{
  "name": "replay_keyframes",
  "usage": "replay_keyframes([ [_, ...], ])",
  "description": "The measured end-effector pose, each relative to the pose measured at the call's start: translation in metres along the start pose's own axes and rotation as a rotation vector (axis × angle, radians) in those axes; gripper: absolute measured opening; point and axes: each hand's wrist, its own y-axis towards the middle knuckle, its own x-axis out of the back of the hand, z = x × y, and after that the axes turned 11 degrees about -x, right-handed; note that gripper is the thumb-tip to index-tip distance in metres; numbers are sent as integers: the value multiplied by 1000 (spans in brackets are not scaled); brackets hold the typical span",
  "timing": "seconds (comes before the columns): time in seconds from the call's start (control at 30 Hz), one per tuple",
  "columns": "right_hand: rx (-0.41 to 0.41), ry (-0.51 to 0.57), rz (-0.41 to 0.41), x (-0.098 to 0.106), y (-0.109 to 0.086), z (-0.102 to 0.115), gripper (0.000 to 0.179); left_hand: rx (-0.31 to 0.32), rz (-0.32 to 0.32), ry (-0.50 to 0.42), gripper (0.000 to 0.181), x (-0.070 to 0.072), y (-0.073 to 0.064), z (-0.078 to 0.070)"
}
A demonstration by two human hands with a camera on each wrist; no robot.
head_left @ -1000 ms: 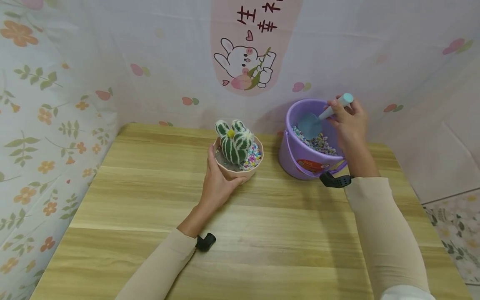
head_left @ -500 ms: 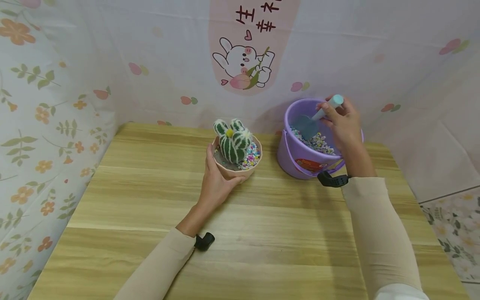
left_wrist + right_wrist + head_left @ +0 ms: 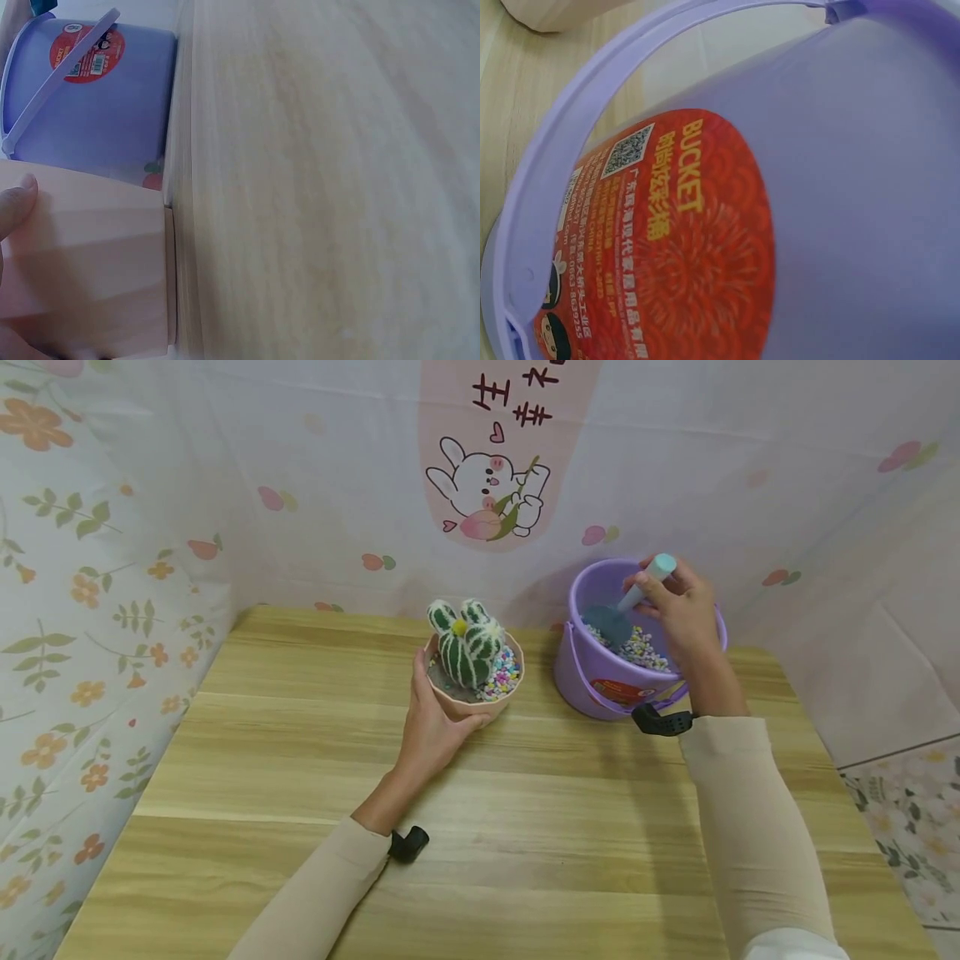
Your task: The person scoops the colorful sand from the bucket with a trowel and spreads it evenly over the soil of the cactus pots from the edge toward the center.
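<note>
the step in hand looks like scooping up pebbles. the right hand [image 3: 692,614] is closed around the handle of a pale blue scoop [image 3: 609,625], its blade tilted down onto the colored pebbles [image 3: 645,650] inside the purple bucket [image 3: 591,662]. how full the blade is, i cannot tell.

a shallow slide under the pebbles, then a tip back to level before lifting, should work better than a straight stab; they look loose and likely to roll off a slanted blade. the bucket's wall stands tall (no hand steadies it, either), so the scoop probably wants to rise clear of the rim before swinging across.

the left hand [image 3: 433,727] curves around the peach flower pot [image 3: 501,703], thumb on the near side, a good brace against tipping. the pot stands on the table [image 3: 525,843], left of the bucket and apart from it. gray surface shows left of the knitted cactus [image 3: 467,662], pebbles to its right, so a gentle, low pour on that left side seems wisest.
</note>
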Motion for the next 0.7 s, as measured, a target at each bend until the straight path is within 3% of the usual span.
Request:
replay_keyframes([
  [0.37, -40, -3, -58, 1, 0, 1, 29, 14, 2, 14, 127, -1, 0, 2],
  [0.7, -109, 86, -168, 7, -1, 6, 33, 16, 5, 5, 127, 0, 0, 2],
])
